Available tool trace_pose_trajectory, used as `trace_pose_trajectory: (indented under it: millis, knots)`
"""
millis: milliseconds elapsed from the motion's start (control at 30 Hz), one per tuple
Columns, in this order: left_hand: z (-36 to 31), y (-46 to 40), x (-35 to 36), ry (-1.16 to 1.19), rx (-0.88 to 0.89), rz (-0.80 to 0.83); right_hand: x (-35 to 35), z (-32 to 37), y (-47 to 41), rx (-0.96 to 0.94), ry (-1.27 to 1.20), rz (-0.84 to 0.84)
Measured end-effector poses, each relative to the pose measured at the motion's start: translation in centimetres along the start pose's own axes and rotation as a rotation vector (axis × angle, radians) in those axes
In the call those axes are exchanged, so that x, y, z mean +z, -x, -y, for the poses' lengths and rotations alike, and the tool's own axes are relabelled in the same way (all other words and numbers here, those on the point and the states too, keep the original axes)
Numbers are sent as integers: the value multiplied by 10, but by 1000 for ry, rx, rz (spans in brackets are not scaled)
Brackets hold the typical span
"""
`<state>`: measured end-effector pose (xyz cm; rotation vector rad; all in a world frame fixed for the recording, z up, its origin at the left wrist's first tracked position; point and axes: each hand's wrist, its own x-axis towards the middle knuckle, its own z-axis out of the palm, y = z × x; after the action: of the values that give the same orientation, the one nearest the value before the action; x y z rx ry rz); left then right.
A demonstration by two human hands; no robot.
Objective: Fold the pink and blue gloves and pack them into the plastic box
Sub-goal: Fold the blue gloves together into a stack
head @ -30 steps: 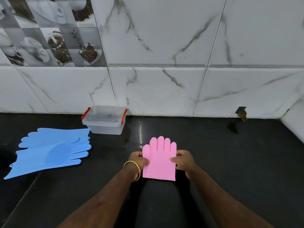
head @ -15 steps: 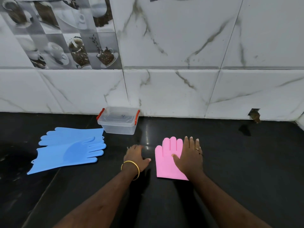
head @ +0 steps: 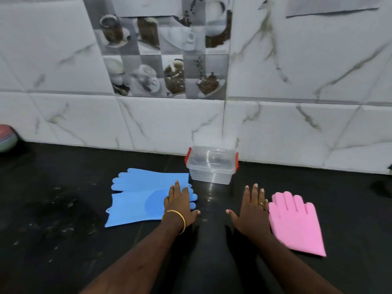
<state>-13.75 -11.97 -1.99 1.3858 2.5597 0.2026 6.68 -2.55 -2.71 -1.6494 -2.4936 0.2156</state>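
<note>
Left hand (head: 180, 203) flat, fingers straight, resting on the near blue glove (head: 137, 206) at its finger end; nothing gripped. Second blue glove (head: 152, 178) lies just behind, partly under it. Right hand (head: 252, 209) spread flat on the black counter (head: 63, 219), holding nothing. Pink glove (head: 297, 223), folded flat, just right of that hand. Plastic box (head: 212, 166), lid on, beyond and between both hands, against the wall.
</note>
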Motion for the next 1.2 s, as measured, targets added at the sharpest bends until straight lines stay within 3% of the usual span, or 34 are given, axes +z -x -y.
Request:
trace_pose_trajectory:
  millis: [333,533,600,700,967,1200]
  knots:
    - [155,-24,-31,63,-162,25,28,142,-13,87,-264,213]
    - [181,-21,-36,90,-252,7,34,149,-23,249,-415,248]
    - [223,-30,-38,122,-339,-4,44,185,-37,311,-431,254]
    - [222,-29,-39,131,-414,13,43,176,-45,452,-517,285]
    - [231,-34,-37,224,-504,77,45,166,-40,488,-1057,290]
    - [202,-16,-36,379,-391,-16,38,126,-15,440,-1120,277]
